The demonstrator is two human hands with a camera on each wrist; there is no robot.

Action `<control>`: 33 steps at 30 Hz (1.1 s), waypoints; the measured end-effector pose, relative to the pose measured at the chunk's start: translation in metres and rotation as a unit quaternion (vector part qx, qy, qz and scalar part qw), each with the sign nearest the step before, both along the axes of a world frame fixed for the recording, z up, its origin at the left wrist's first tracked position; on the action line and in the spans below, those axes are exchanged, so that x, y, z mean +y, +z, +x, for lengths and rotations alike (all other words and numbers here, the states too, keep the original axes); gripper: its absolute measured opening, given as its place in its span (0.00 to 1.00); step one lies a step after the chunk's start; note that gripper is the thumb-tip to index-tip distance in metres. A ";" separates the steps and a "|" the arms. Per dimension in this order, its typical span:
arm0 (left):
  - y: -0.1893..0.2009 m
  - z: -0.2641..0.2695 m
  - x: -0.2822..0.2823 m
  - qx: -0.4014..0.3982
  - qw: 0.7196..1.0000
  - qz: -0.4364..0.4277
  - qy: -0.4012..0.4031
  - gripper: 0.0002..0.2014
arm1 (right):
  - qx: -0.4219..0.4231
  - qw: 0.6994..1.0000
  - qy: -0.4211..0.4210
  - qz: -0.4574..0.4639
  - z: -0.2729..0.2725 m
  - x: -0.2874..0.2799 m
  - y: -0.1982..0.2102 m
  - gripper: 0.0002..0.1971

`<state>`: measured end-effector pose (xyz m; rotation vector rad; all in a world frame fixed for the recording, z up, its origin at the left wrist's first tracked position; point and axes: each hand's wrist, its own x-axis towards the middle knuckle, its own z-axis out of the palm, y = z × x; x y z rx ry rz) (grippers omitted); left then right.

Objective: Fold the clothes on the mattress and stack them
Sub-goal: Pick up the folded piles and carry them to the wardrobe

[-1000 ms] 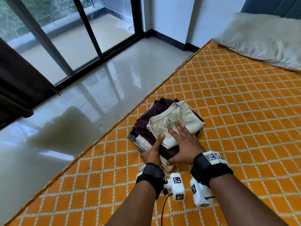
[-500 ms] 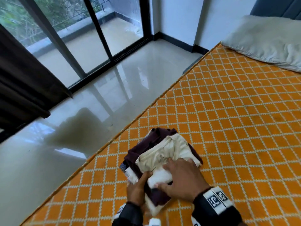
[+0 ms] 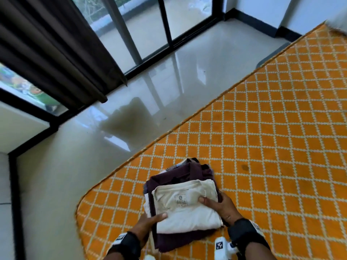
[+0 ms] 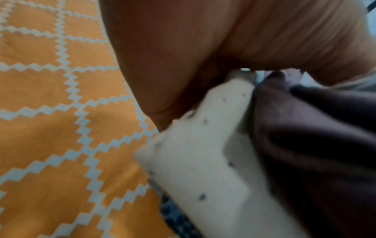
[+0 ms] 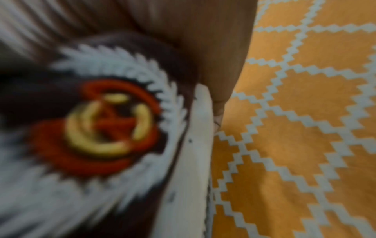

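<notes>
A stack of folded clothes (image 3: 180, 203) sits near the rounded corner of the orange diamond-patterned mattress (image 3: 272, 137). A cream T-shirt (image 3: 185, 209) lies on top, over a dark maroon garment (image 3: 178, 175). My left hand (image 3: 154, 220) grips the stack's left side, thumb on the cream shirt. My right hand (image 3: 216, 203) grips the right side the same way. The fingers of both hands are hidden under the clothes. The left wrist view shows a cream dotted garment (image 4: 203, 161) beside the maroon cloth (image 4: 315, 145). In the right wrist view the maroon cloth carries a red and yellow logo (image 5: 105, 125). I cannot tell whether the stack is lifted.
The glossy tiled floor (image 3: 93, 175) lies to the left, just past the mattress edge. A dark curtain (image 3: 47, 53) and a glass sliding door (image 3: 150, 25) stand beyond it. A pillow corner (image 3: 338, 21) shows at the far right. Bare mattress stretches to the right.
Both hands moved from pressing on top of the cream shirt to gripping the stack's two sides. The stack has turned and squared up. The head view swung left.
</notes>
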<state>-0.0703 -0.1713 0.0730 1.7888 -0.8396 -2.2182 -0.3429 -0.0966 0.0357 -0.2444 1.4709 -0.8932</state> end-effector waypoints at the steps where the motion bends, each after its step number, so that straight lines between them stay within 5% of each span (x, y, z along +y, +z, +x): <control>1: 0.008 0.000 -0.003 0.007 1.000 0.003 0.005 0.35 | -0.036 0.999 0.001 -0.011 0.004 -0.004 0.005 0.44; 3: 0.016 0.006 -0.008 0.010 1.000 0.010 -0.003 0.37 | -0.086 0.996 -0.003 -0.021 0.010 -0.010 0.015 0.40; 6: 0.040 0.028 -0.009 0.019 1.000 -0.009 -0.015 0.44 | -0.070 0.997 -0.003 -0.025 0.030 -0.016 0.034 0.46; 9: 0.071 0.063 -0.011 0.016 0.999 -0.035 0.012 0.23 | -0.057 0.998 0.004 -0.028 0.064 -0.023 0.057 0.54; 12: 0.093 0.118 -0.021 0.006 0.996 -0.080 -0.038 0.40 | -0.044 0.998 0.019 -0.041 0.112 -0.037 0.094 0.52; 15: 0.124 0.184 -0.032 0.018 0.992 -0.120 -0.030 0.39 | -0.041 0.996 0.029 -0.077 0.172 -0.053 0.135 0.43; 18: 0.154 0.236 -0.043 0.023 0.986 -0.164 -0.037 0.35 | -0.026 0.994 0.019 -0.104 0.220 -0.060 0.165 0.53; 21: 0.195 0.292 -0.054 0.030 0.977 -0.209 -0.042 0.28 | -0.048 0.990 0.007 -0.133 0.277 -0.068 0.205 0.42; 25: 0.245 0.350 -0.060 0.025 0.968 -0.248 -0.036 0.35 | -0.048 0.982 0.048 -0.175 0.334 -0.072 0.268 0.56; 29: 0.279 0.403 -0.049 0.032 0.963 -0.265 -0.019 0.32 | -0.066 0.980 0.075 -0.171 0.377 -0.072 0.308 0.11; 33: 0.292 0.445 -0.026 0.037 0.962 -0.271 0.006 0.35 | -0.067 0.972 0.152 -0.164 0.406 -0.072 0.313 0.29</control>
